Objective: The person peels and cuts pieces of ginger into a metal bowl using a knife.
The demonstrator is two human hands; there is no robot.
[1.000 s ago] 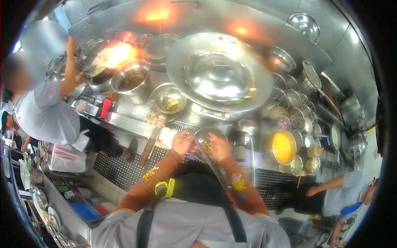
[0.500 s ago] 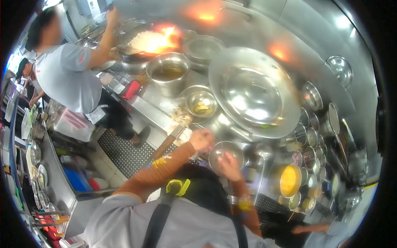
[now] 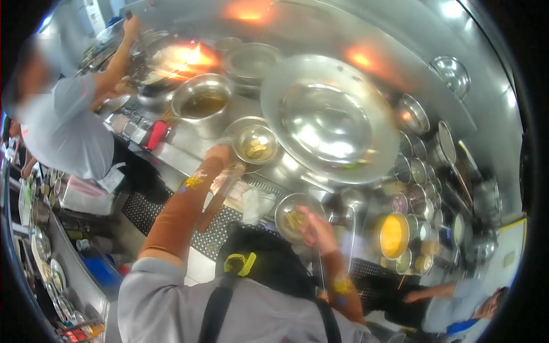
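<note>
My left hand (image 3: 219,153) is at the near left side of a small metal bowl (image 3: 255,144) holding pale yellow pieces. Its fingers are blurred and partly hidden, so their grip is unclear. My right hand (image 3: 317,230) is curled at the right side of another metal bowl (image 3: 286,212), fingers over the rim. Some yellowish-brown bits (image 3: 294,219) lie inside that bowl. Between the hands, a crumpled white cloth (image 3: 257,206) rests at the counter edge. Just below my left forearm's reach lies a cleaver-like tool with a brown handle (image 3: 212,211).
A large wok (image 3: 366,108) stands ahead. Left of it is a pot of brown liquid (image 3: 203,104). A co-worker (image 3: 74,126) works at a flaming wok (image 3: 171,60). Several ingredient tins and a bowl of yellow liquid (image 3: 394,235) stand right. Another person (image 3: 457,303) is at lower right.
My left hand has moved forward and left, from beside the nearer bowl to the bowl of pale pieces. My right hand stays at the nearer bowl. The view has shifted.
</note>
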